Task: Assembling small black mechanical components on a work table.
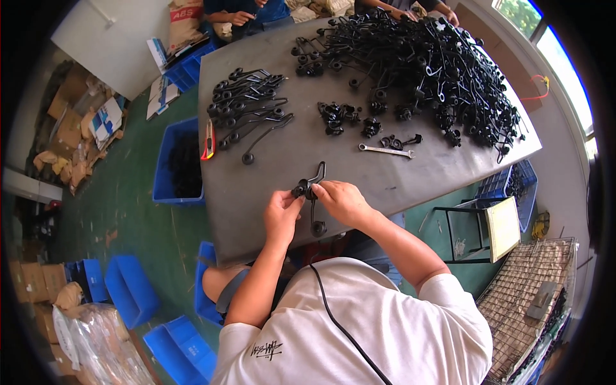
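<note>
Over the near part of the grey table [247, 218], my two hands meet on one black bent rod [313, 212] with a round end. Its looped upper end points away from me, and the round end hangs nearest my body. My left hand [281, 217] pinches a small dark fitting [299, 190] at the rod's middle. From the other side, my right hand [343, 202] grips the rod beside that fitting, fingers closed. The fingers partly hide how fitting and rod join. Beyond my hands lie a silver wrench [387, 151] and several loose black fittings [371, 127].
Similar rods form a spread group [244, 106] at left, beside a red utility knife [208, 140]. A large tangled black pile [423, 70] covers the far right. Blue crates [131, 292] stand on the floor left. Two people's hands [240, 18] show across the table. A stool [502, 226] stands right.
</note>
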`<state>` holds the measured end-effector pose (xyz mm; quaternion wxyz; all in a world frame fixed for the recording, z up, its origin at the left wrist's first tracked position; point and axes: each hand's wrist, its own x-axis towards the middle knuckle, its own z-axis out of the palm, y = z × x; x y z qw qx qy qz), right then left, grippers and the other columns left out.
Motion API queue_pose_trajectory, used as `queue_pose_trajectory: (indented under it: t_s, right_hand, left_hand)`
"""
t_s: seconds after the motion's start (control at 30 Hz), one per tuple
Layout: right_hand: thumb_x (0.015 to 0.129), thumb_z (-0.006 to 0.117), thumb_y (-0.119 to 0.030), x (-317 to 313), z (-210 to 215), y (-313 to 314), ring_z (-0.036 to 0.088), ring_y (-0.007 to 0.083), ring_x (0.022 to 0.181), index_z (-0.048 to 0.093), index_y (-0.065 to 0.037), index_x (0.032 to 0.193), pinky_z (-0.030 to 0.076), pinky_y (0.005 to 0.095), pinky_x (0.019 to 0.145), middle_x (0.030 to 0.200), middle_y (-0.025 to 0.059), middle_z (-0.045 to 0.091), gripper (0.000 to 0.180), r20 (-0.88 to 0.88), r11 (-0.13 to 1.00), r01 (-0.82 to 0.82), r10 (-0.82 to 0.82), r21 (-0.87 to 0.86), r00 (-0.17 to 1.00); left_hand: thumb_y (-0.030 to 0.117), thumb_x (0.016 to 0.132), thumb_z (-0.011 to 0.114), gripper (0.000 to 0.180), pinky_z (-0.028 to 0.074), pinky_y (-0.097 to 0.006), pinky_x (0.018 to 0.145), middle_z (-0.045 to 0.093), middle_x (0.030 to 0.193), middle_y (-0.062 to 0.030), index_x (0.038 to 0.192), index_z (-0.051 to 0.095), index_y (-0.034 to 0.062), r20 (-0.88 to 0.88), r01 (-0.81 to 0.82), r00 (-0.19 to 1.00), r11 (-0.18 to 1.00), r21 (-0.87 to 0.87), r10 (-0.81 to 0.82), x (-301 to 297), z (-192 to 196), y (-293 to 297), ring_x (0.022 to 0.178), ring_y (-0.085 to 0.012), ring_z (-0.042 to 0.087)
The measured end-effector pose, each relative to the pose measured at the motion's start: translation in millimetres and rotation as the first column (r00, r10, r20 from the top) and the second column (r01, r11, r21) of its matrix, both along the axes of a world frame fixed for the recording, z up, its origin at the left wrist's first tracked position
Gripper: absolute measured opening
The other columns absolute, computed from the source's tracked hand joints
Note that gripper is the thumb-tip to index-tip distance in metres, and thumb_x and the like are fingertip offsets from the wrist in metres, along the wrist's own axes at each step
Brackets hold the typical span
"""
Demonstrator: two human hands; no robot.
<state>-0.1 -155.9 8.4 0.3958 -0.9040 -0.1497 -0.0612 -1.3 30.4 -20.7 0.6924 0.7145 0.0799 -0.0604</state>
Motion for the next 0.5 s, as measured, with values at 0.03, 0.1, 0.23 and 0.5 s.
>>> queue_pose_trajectory:
  t_s: [0.03, 0.1, 0.23, 0.5]
  right_hand:
    - [0.095, 0.061, -0.026, -1, -1, -1, 0.061, 0.0394, 0.078, 0.054, -0.003, 0.090, 0.047, 0.0494, 0.069, 0.082, 0.0157, 0.059, 0.024, -0.070, 0.998, 0.014, -0.010, 0.057, 0.997]
    - [0.096, 0.061, -0.027, -7, 1, 5, 0.060, 0.0407, 0.078, 0.055, -0.003, 0.090, 0.047, 0.0500, 0.070, 0.083, 0.0167, 0.059, 0.025, 0.035, 0.998, 0.049, -0.051, 0.041, 0.998]
    - [0.100, 0.056, -0.033, -5, 1, 5, 0.061, 0.0428, 0.082, 0.057, -0.003, 0.090, 0.048, 0.0517, 0.074, 0.087, 0.0183, 0.062, 0.031, -0.220, 1.000, 0.009, -0.005, 0.018, 0.975]
    - [0.102, 0.053, -0.033, -3, -4, 6, 0.061, 0.0443, 0.084, 0.057, -0.003, 0.089, 0.048, 0.0531, 0.075, 0.086, 0.0201, 0.062, 0.033, -0.201, 0.991, 0.089, -0.068, 0.099, 0.977]
  left_hand:
    - [0.014, 0.090, 0.075, 0.025, 0.049, -0.023, 0.057, 0.071, 0.093, -0.0052, 0.107, 0.062, 0.0004, 0.003, 0.005, 1.000, 1.000, -0.001, -0.005, 0, -3, 0, 0.075, -0.0073, 0.063]
    - [0.014, 0.091, 0.075, 0.025, 0.049, -0.023, 0.058, 0.071, 0.093, -0.0050, 0.107, 0.062, 0.0006, 0.016, -0.003, 1.000, 0.998, -0.056, 0.004, 2, -7, -2, 0.076, -0.0073, 0.063]
    - [0.011, 0.091, 0.074, 0.023, 0.048, -0.021, 0.059, 0.070, 0.094, -0.0047, 0.107, 0.061, 0.0006, 0.008, -0.014, 1.000, 1.000, -0.016, 0.014, 0, -2, 1, 0.077, -0.0071, 0.063]
    - [0.011, 0.091, 0.074, 0.025, 0.048, -0.021, 0.059, 0.070, 0.095, -0.0041, 0.109, 0.060, 0.0007, 0.058, -0.038, 0.997, 0.997, -0.061, 0.041, -2, -5, -2, 0.078, -0.0063, 0.062]
